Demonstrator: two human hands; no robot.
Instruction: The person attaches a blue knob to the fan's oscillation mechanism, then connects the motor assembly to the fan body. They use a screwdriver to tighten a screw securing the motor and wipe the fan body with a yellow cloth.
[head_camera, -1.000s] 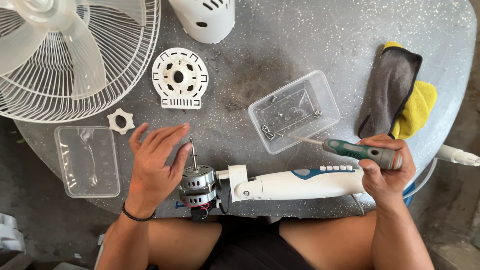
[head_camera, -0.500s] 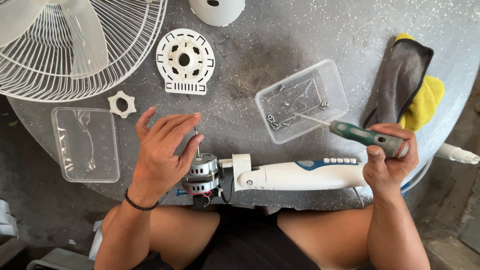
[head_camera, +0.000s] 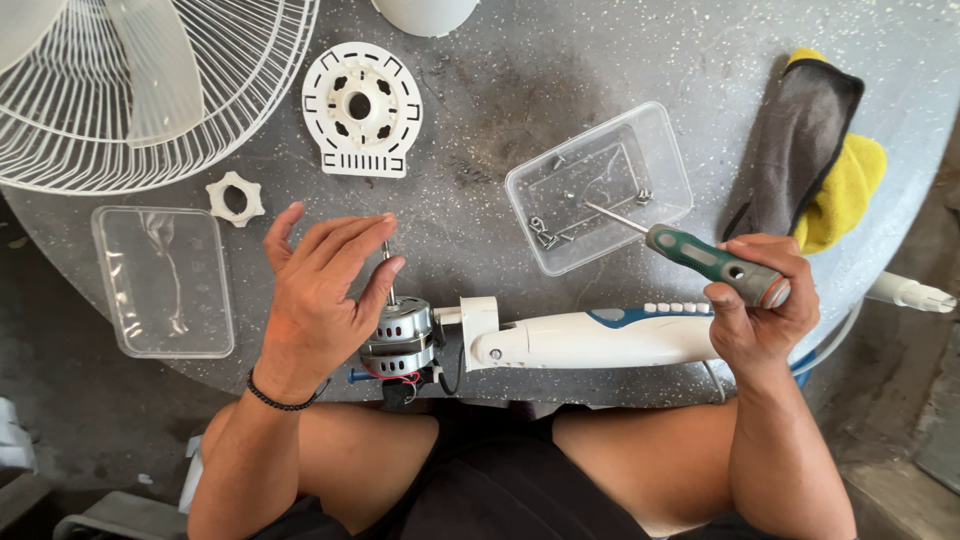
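A bare fan motor (head_camera: 402, 338) with its thin metal shaft (head_camera: 387, 270) pointing away from me lies at the table's near edge, joined to a white and blue fan neck (head_camera: 600, 338). My left hand (head_camera: 320, 295) rests beside the motor, fingers spread, fingertips touching the shaft. My right hand (head_camera: 762, 310) grips a green-handled screwdriver (head_camera: 712, 264), its tip reaching into a clear plastic tub (head_camera: 600, 185) holding several screws.
A white fan guard with a blade (head_camera: 140, 90) lies at the far left on the grey speckled table (head_camera: 500, 90). A round white motor cover (head_camera: 362, 108), a white plastic nut (head_camera: 236, 197), a clear lid (head_camera: 165, 282) and grey and yellow cloths (head_camera: 815, 150) lie around.
My left hand shifted slightly toward the shaft, fingers now on it. The screwdriver swung left, so its tip reaches into the tub. The view moved a little.
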